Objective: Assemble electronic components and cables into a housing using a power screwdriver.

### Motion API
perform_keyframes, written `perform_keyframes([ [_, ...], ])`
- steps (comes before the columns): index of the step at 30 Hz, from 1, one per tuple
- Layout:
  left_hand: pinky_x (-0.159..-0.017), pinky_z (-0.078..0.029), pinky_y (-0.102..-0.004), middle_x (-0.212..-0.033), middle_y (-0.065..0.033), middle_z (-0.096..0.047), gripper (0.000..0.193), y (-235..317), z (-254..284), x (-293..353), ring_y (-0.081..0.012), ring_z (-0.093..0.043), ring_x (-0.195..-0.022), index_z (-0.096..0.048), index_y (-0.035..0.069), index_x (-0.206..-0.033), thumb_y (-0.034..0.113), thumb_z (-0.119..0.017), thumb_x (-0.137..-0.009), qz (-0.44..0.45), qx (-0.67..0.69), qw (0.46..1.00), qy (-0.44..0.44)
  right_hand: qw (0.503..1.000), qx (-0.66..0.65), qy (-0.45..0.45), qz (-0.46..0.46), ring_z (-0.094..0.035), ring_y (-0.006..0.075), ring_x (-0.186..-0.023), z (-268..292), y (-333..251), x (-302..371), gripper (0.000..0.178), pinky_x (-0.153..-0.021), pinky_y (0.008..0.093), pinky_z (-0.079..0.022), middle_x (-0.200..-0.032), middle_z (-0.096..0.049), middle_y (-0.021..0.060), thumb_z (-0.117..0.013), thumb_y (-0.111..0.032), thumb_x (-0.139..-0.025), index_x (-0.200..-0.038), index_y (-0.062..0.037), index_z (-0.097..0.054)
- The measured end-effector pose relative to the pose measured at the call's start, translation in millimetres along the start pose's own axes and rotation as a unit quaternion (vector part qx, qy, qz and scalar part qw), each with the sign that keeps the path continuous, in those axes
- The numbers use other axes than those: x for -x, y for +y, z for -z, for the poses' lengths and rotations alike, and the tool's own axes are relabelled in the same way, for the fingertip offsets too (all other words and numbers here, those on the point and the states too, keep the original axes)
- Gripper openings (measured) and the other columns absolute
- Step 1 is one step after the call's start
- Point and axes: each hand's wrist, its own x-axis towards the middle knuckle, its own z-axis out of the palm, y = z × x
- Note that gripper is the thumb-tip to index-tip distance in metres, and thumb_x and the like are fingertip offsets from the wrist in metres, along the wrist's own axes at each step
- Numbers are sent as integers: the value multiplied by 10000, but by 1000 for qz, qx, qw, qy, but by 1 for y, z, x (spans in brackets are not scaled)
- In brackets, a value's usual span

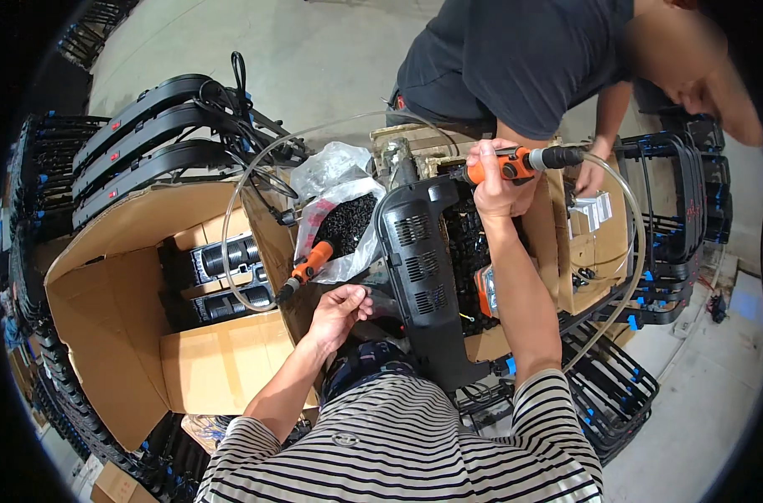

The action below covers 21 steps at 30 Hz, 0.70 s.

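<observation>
My right hand (493, 186) is wrapped round an orange air screwdriver (509, 166), held up over the right side of a black vented plastic housing (417, 251). A clear hose runs from the tool's black end. The housing stands tilted in front of my body. To its left, my left hand (338, 314) is closed, thumb against curled fingers; what they hold, if anything, I cannot make out. Just above that hand, a second orange air screwdriver (314, 261) lies against a clear plastic bag (366, 251) of small black parts.
An open cardboard box (105, 335) with black cylindrical parts stands at left. Black frames (138, 151) are stacked behind it, and more frames (671, 218) stand at right. Across from me a co-worker in a dark shirt (524, 59) reaches toward a smaller carton (595, 251).
</observation>
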Motion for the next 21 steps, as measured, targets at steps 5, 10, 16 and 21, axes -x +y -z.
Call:
perform_keyframes([
  [5,-647,-501,-235,-859,-52,-655,160,3,-22,-4,-135,-622,-727,-646,6,-1041,106,-645,-917,-15,54,998,0,999,37,1,-10,-605,153,-645,-7,-1,4,151,-626,278,-512,-786,-634,104,-665,-4,-818,-909,-8,-545],
  [10,-672,-492,-230,-871,-47,-647,166,13,-55,-19,-125,-595,-747,-649,6,-1051,91,-652,-908,-11,113,993,-30,1000,-4,19,21,-592,186,-670,-2,-32,25,148,-638,321,-494,-852,-634,137,-635,-56,-862,-967,-14,-539],
  [16,-700,-485,-230,-878,-44,-647,166,21,-92,-41,-117,-567,-749,-652,8,-1054,97,-641,-915,-3,174,980,-101,988,-131,-60,-52,-547,204,-688,-6,-95,77,220,-705,375,-449,-905,-594,150,-531,-229,-942,-1022,-25,-530],
  [21,-700,-486,-232,-877,-47,-649,167,20,-104,-45,-117,-557,-733,-654,4,-1050,106,-637,-918,8,189,969,-156,984,-157,-55,-65,-543,200,-689,-8,-101,86,217,-717,380,-450,-909,-590,159,-514,-232,-941,-1022,-30,-513],
])
